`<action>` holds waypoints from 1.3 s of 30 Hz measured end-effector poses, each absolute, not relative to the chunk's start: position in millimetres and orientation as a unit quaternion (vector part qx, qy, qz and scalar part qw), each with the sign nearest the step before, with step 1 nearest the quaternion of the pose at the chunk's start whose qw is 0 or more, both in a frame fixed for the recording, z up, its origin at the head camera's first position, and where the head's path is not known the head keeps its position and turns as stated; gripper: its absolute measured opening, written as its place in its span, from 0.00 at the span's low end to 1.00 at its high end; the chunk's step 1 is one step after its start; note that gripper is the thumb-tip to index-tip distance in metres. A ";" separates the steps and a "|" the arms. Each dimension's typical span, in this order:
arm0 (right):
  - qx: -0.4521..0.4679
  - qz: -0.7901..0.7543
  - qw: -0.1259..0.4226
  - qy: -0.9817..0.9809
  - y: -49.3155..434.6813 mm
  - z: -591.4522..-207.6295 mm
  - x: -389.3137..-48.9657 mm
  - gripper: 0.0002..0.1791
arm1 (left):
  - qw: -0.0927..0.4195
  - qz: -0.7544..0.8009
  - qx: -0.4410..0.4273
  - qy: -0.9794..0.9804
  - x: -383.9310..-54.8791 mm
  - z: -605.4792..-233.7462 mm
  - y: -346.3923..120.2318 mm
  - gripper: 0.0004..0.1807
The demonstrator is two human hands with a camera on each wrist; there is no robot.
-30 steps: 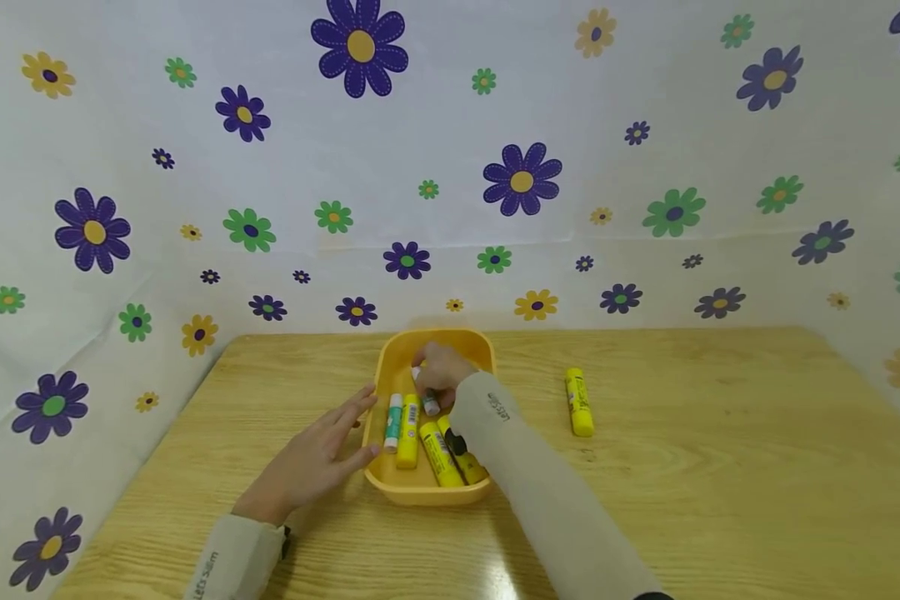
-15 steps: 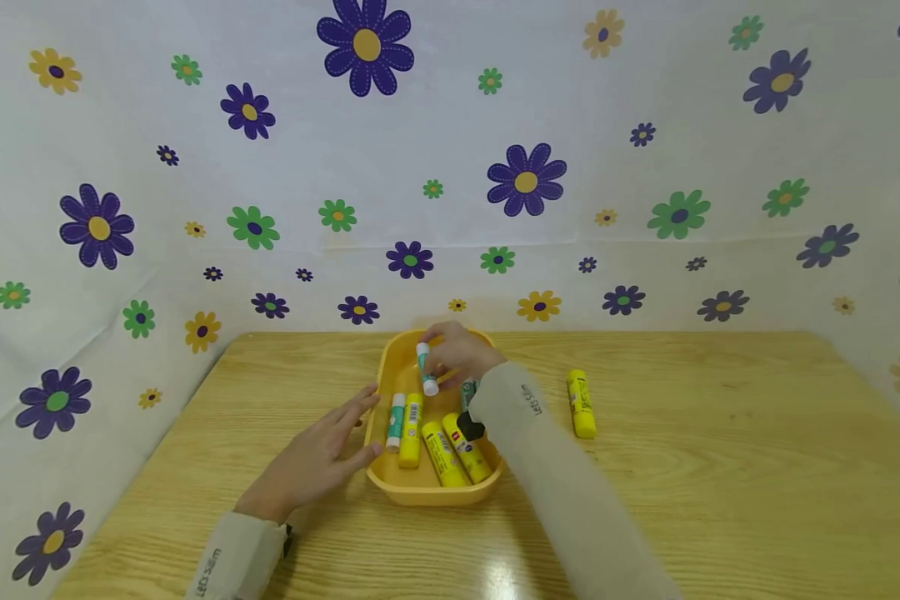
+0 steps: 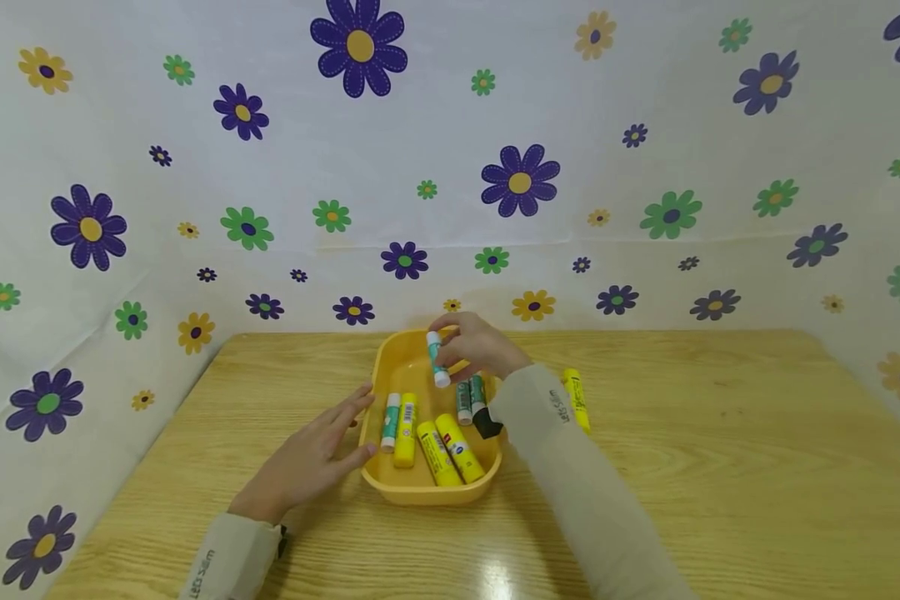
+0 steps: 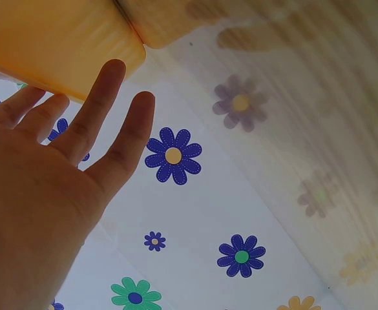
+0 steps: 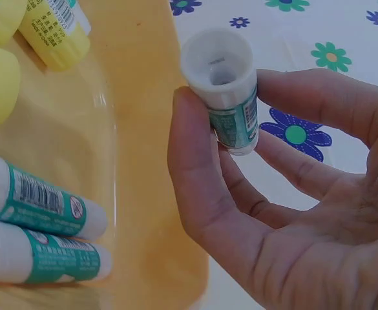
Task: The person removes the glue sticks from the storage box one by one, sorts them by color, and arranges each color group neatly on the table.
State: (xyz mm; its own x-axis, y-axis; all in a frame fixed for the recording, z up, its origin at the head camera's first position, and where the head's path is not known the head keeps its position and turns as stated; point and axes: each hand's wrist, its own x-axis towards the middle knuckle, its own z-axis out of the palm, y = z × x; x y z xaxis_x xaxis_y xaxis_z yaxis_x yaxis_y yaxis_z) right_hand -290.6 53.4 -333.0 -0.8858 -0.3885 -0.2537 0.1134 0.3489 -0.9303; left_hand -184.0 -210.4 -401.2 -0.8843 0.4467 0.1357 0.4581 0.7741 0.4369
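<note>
Between the thumb and fingers of my right hand is a small green-and-white glue stick, held over the far part of a yellow plastic basket. The right wrist view looks into the hollow white end of this glue stick. My left hand has its fingers extended, fingertips right at the basket's left side. Inside lie a green-and-white glue stick beside a yellow one at left, two yellow glue sticks near the front, and two green-and-white ones at right.
Another yellow glue stick lies on the wooden table right of the basket, partly behind the right sleeve. A white flower-printed sheet hangs behind the table and along its sides.
My right hand has lifted the green-and-white glue stick up and toward the back of the basket. Two green-and-white glue sticks at right have come into sight. The left hand stays put.
</note>
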 end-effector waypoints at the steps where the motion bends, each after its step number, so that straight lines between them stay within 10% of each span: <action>1: -0.090 -0.565 0.220 0.790 54.9 -332.3 -289.9 0.32 | 0.011 -0.234 -0.239 -0.942 -183.9 -401.2 -210.7 0.37; 39: -0.063 -0.556 0.156 0.814 126.4 -339.9 -254.1 0.33 | 0.010 -0.235 -0.228 -0.945 -181.1 -399.9 -208.1 0.38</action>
